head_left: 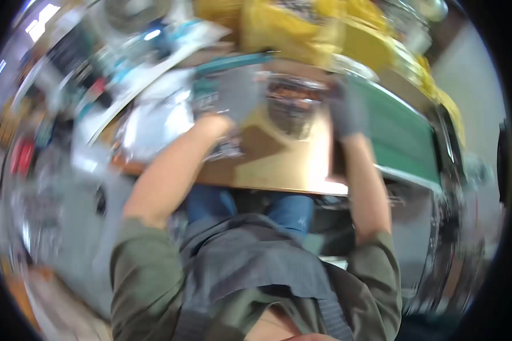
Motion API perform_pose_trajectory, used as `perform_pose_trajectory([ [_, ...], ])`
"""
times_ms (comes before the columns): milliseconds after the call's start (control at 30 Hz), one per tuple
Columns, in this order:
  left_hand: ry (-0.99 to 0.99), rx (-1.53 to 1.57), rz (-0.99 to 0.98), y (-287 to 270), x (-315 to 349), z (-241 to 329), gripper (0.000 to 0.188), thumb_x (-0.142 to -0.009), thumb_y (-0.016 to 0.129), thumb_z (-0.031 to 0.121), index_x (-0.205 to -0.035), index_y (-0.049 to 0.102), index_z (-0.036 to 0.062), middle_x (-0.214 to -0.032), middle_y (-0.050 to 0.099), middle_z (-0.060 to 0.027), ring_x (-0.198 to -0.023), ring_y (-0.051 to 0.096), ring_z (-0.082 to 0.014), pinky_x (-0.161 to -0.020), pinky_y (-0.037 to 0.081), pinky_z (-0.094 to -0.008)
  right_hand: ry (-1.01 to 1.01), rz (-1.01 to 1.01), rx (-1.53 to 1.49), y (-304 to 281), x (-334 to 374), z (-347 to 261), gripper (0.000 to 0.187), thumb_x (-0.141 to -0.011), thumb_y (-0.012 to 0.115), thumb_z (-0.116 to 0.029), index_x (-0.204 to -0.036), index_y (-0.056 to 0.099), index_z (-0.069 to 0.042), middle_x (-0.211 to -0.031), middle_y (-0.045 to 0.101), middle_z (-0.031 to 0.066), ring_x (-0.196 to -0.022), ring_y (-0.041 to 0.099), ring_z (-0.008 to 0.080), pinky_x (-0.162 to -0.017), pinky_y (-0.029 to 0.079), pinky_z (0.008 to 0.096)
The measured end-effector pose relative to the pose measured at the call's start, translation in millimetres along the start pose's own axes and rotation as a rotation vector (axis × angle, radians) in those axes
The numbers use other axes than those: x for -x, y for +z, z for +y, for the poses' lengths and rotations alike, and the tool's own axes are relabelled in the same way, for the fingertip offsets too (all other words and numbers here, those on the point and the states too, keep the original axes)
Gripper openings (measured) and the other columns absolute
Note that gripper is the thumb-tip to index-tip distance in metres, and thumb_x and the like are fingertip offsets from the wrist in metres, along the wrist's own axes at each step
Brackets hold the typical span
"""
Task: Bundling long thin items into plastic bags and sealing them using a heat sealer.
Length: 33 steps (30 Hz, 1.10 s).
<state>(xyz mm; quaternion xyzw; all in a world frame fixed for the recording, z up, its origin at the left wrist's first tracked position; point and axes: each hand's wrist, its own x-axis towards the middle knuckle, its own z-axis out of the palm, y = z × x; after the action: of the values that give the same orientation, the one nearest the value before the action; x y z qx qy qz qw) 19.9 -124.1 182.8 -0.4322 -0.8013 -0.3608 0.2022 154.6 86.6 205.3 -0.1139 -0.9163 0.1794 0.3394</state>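
Observation:
Motion blurs much of the picture. My left hand [215, 124], bare, is over the left part of the brown work surface [267, 170], beside crumpled clear plastic [228, 148]. Its fingers are smeared, and I cannot make out what they hold, if anything. My right hand [347, 111], in a dark grey glove, is at the right edge of a clear plastic bag [293, 102] with dark and orange-brown contents. Whether it touches or grips the bag is lost in the blur.
Shiny clear bags [156, 122] lie at the left of the table. A green conveyor-like belt [398, 125] runs along the right. Yellow bags [293, 31] stand at the back. A teal strip [233, 62] lies behind my left hand. Cluttered goods fill the far left.

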Motion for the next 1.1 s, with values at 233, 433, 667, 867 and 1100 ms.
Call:
perform_pose_trajectory([
  [233,-0.276,0.385,-0.14,-12,3,4,0.023,-0.09,0.049,0.013,-0.1,0.062,-0.0021,-0.062,0.057,-0.0034,-0.048,0.052,-0.0079,-0.043,0.04,-0.025,0.166,-0.043,-0.255,5,7,-3,0.013,-0.07,0.057,-0.018,-0.079,0.059,-0.008,-0.075,0.062,0.0143,-0.073,0.06,0.0342,-0.067,0.047,0.0414],
  [433,-0.294,0.541,-0.371,-25,-14,17,0.024,-0.09,0.051,0.014,-0.105,0.059,-0.0027,-0.065,0.059,-0.0052,-0.043,0.052,-0.0098,-0.039,0.038,-0.0224,0.153,-0.094,-0.206,-36,6,5,0.017,-0.069,0.055,-0.016,-0.08,0.066,-0.007,-0.079,0.065,0.0156,-0.076,0.062,0.0308,-0.068,0.048,0.037],
  [667,-0.354,0.518,-0.352,-42,3,23,0.026,-0.09,0.052,0.016,-0.105,0.061,-0.0029,-0.067,0.058,-0.0044,-0.043,0.052,-0.0076,-0.039,0.037,-0.0203,0.051,-0.178,-0.219,-52,-22,-16,0.032,-0.078,0.061,-0.028,-0.1,0.059,-0.005,-0.078,0.064,0.0135,-0.076,0.062,0.0298,-0.071,0.048,0.0377],
  [867,-0.28,0.628,-0.294,-58,-20,96,0.018,-0.087,0.055,0.014,-0.087,0.065,-0.0008,-0.062,0.058,-0.0023,-0.054,0.056,-0.0077,-0.049,0.042,-0.0246,-0.202,-0.381,-0.351,-8,9,-31,0.027,-0.085,0.061,-0.033,-0.093,0.061,-0.007,-0.077,0.061,0.0163,-0.073,0.062,0.0337,-0.062,0.047,0.0404],
  [1100,-0.381,0.381,-0.485,-25,37,-37,0.064,-0.068,0.076,0.031,-0.122,0.054,0.0044,-0.108,0.061,-0.0161,-0.098,0.058,-0.0217,-0.084,0.045,-0.0314,-0.158,-0.363,-0.428,78,-41,-56,0.028,-0.091,0.054,-0.025,-0.075,0.061,-0.003,-0.059,0.058,0.0118,-0.054,0.056,0.0187,-0.052,0.042,0.0313],
])
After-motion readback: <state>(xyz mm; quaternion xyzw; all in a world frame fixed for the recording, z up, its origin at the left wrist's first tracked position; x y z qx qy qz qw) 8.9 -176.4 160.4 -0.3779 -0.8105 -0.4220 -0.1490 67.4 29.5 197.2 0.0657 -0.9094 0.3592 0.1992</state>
